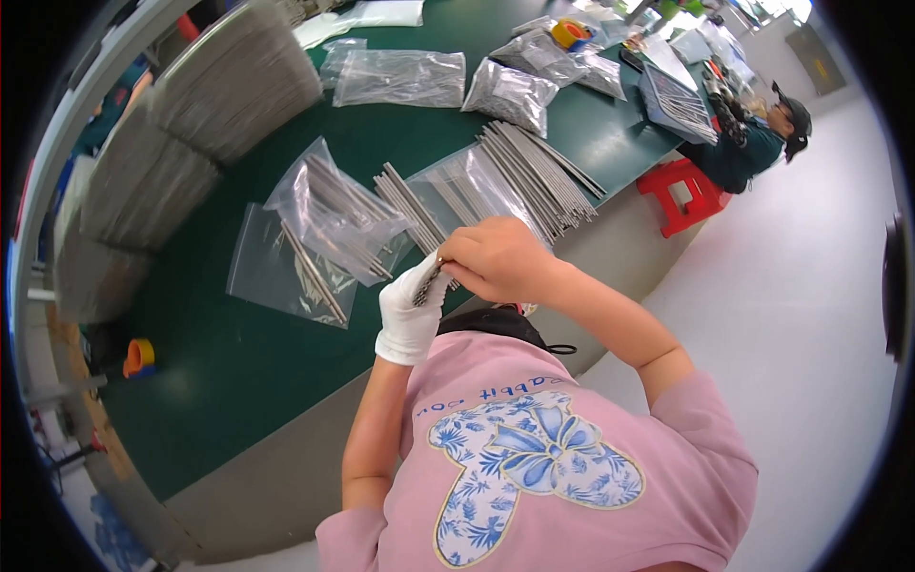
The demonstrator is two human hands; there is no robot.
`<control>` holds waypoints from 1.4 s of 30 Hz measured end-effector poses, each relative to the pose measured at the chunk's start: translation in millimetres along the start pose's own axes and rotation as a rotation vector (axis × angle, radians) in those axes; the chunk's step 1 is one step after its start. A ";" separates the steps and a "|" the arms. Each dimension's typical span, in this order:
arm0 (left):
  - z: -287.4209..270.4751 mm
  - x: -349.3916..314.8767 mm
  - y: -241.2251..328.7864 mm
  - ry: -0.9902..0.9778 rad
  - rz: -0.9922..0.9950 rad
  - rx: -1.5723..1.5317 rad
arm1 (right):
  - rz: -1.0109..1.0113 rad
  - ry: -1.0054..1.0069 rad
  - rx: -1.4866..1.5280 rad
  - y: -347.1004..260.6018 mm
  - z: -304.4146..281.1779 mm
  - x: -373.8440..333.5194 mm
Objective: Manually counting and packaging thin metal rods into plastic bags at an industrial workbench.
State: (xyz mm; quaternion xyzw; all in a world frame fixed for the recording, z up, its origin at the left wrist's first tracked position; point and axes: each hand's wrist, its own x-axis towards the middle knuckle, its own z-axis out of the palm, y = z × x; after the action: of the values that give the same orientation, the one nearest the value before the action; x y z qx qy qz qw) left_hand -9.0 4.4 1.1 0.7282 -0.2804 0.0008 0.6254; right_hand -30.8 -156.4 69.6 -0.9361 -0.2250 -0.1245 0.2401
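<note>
My left hand (408,315), in a white glove, is closed around a small bundle of thin metal rods (427,286), whose ends show dark at the palm. Bare, my right hand (500,259) has its fingers curled and pinched at the upper end of that bundle; its palm side is hidden. Just beyond the hands, a row of grey metal rods (408,202) lies on the green table (219,353). To the left, a clear plastic bag (329,205) has several rods in it, and a flat clear bag (262,267) lies partly under it with rods on top.
A larger pile of rods (534,181) lies on clear plastic at the right. Filled bags (515,93) and yellow tape (570,35) sit farther back. Wrapped stacks (233,81) line the left edge, near another tape roll (140,357). A person (739,143) works beyond a red stool (681,195).
</note>
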 end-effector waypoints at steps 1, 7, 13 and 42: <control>1.5 0.1 -1.3 0.042 0.024 -0.009 | 0.009 0.012 -0.011 3.8 -3.8 -2.2; -2.5 -1.3 -0.7 0.049 -0.067 -0.125 | 0.571 0.574 0.272 61.9 -52.4 -39.9; -0.2 1.6 0.5 0.030 -0.099 -0.145 | 0.755 1.119 0.345 137.3 -34.6 -78.6; 5.8 1.3 -0.8 0.028 -0.102 -0.129 | 0.457 0.470 0.552 6.6 4.4 -20.2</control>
State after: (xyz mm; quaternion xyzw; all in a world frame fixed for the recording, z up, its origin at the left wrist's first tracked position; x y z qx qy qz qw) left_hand -9.6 -1.3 -0.5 0.6997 -0.2334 -0.0390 0.6741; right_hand -44.7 -166.7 56.3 -0.8087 0.0243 -0.2131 0.5477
